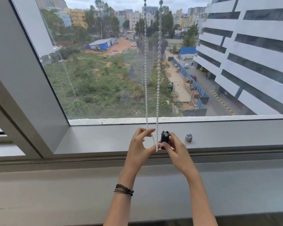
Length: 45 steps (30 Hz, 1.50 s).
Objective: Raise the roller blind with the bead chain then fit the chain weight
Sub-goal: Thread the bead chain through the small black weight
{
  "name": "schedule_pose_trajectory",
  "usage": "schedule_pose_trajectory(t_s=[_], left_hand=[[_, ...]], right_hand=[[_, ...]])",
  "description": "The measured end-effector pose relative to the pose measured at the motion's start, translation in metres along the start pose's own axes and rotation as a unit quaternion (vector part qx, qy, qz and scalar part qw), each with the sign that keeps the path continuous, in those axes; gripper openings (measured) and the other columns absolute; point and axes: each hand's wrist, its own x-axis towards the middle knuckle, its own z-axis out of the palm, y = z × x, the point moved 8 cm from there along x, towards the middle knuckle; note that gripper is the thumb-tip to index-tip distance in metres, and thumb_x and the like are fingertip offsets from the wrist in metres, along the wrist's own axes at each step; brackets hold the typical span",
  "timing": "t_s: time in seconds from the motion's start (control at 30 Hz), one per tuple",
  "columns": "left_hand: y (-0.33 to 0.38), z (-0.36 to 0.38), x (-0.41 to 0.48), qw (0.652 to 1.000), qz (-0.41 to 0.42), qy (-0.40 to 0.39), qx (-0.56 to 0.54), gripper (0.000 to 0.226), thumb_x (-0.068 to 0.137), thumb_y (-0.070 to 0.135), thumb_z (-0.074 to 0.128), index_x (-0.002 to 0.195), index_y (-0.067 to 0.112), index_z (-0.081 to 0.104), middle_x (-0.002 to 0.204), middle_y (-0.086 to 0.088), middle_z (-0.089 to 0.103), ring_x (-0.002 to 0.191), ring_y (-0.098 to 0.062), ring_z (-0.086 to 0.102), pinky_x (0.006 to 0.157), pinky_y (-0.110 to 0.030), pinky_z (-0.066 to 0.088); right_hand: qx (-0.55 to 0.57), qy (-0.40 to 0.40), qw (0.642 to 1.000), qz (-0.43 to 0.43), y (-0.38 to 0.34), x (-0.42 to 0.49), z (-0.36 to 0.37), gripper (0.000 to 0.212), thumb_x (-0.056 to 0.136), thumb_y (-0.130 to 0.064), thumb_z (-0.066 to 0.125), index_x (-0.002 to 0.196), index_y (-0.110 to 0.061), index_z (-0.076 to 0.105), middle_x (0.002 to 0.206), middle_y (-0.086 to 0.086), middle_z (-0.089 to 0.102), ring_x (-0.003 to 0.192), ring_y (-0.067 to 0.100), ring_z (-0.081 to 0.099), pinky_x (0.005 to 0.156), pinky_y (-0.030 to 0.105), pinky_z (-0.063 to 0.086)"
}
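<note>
Beads of our white chain point(158, 88) sit pinched in our left hand point(140, 144); our right hand point(173, 147) grips the black weight point(164, 137) beside them.

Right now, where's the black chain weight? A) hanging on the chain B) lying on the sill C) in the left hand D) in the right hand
D: the right hand grips the black chain weight beside the bead chain, while the left hand pinches the chain's loop.

The bead chain point(157, 88) is white. The chain weight point(164, 137) is black, the cap point(188, 137) near the sill's point(104, 137) far edge grey.
</note>
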Motion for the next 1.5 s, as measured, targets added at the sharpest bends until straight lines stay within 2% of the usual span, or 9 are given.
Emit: schedule_pose_trajectory(t_s=[0.1,0.23,0.37,0.53,0.67,1.13,1.33,1.43,1.5], left_hand=[[-0.003,-0.002,-0.001,1.0,0.004,0.001,0.001,0.051,0.073,0.016,0.078,0.12,0.025,0.058,0.1,0.015,0.049,0.095,0.009,0.051,0.08,-0.005,0.039],[-0.004,-0.005,-0.004,1.0,0.014,0.001,0.0,0.051,0.074,0.013,0.077,0.12,0.025,0.058,0.103,0.012,0.05,0.098,0.006,0.052,0.083,-0.004,0.037],[-0.002,-0.008,-0.006,1.0,0.025,-0.004,-0.005,0.052,0.074,0.015,0.077,0.121,0.022,0.057,0.105,0.009,0.051,0.101,0.005,0.051,0.085,-0.002,0.035],[-0.003,-0.012,-0.005,1.0,0.026,-0.012,-0.009,0.054,0.073,0.019,0.078,0.122,0.023,0.058,0.103,0.01,0.051,0.102,0.004,0.05,0.086,-0.004,0.035],[-0.005,-0.013,-0.006,0.999,0.026,-0.016,-0.012,0.055,0.072,0.017,0.078,0.122,0.026,0.057,0.105,0.009,0.052,0.102,0.005,0.05,0.087,-0.004,0.035],[-0.001,-0.008,-0.01,0.999,0.029,-0.023,-0.023,0.057,0.073,0.008,0.076,0.122,0.028,0.056,0.106,0.011,0.051,0.103,0.004,0.05,0.086,-0.003,0.035],[0.005,-0.011,-0.017,0.996,0.014,-0.029,-0.083,0.052,0.075,0.003,0.075,0.122,0.019,0.058,0.109,-0.004,0.053,0.105,-0.002,0.052,0.075,0.0,0.04],[0.008,-0.01,-0.02,0.994,0.003,-0.032,-0.103,0.051,0.075,0.007,0.075,0.122,0.019,0.059,0.109,-0.001,0.053,0.106,0.0,0.052,0.08,-0.002,0.04],[0.007,-0.01,-0.021,0.995,0.001,-0.023,-0.096,0.05,0.075,0.014,0.077,0.121,0.025,0.06,0.109,0.005,0.054,0.106,-0.001,0.054,0.086,-0.005,0.039]], right_hand=[[0.032,-0.025,0.999,0.033,0.002,-0.003,0.006,0.02,0.096,-0.011,0.044,0.115,-0.02,0.043,0.097,0.012,0.065,0.084,0.012,0.069,0.076,0.024,0.057],[0.016,-0.052,0.997,0.057,0.001,-0.006,0.014,0.021,0.096,-0.019,0.045,0.116,-0.024,0.041,0.094,0.004,0.062,0.07,0.017,0.063,0.062,0.035,0.06],[0.0,-0.095,0.993,0.066,-0.001,-0.009,0.025,0.025,0.096,-0.024,0.043,0.121,-0.018,0.04,0.099,0.011,0.061,0.074,0.017,0.059,0.07,0.035,0.06],[0.015,-0.12,0.991,0.053,-0.007,-0.011,0.036,0.018,0.096,-0.022,0.042,0.114,-0.02,0.044,0.09,-0.002,0.056,0.074,0.016,0.057,0.078,0.038,0.059],[0.031,-0.133,0.989,0.052,-0.009,-0.012,0.04,0.015,0.096,-0.019,0.043,0.108,-0.027,0.045,0.087,-0.005,0.054,0.074,0.016,0.057,0.08,0.04,0.058],[-0.007,-0.119,0.991,0.054,-0.012,-0.019,0.037,0.021,0.097,-0.02,0.042,0.117,-0.015,0.046,0.095,0.007,0.058,0.074,0.015,0.059,0.078,0.03,0.057],[0.037,-0.105,0.993,0.036,-0.019,-0.022,0.037,0.016,0.097,-0.014,0.042,0.105,-0.026,0.05,0.09,0.002,0.059,0.074,0.012,0.058,0.079,0.034,0.055],[0.062,-0.081,0.994,0.028,-0.023,-0.023,0.034,0.015,0.095,-0.019,0.048,0.109,-0.023,0.05,0.099,0.002,0.065,0.081,0.013,0.062,0.08,0.033,0.055],[0.066,-0.054,0.996,0.027,-0.022,-0.022,0.029,0.022,0.091,-0.024,0.056,0.111,-0.02,0.048,0.109,0.008,0.065,0.092,0.022,0.065,0.086,0.042,0.055]])
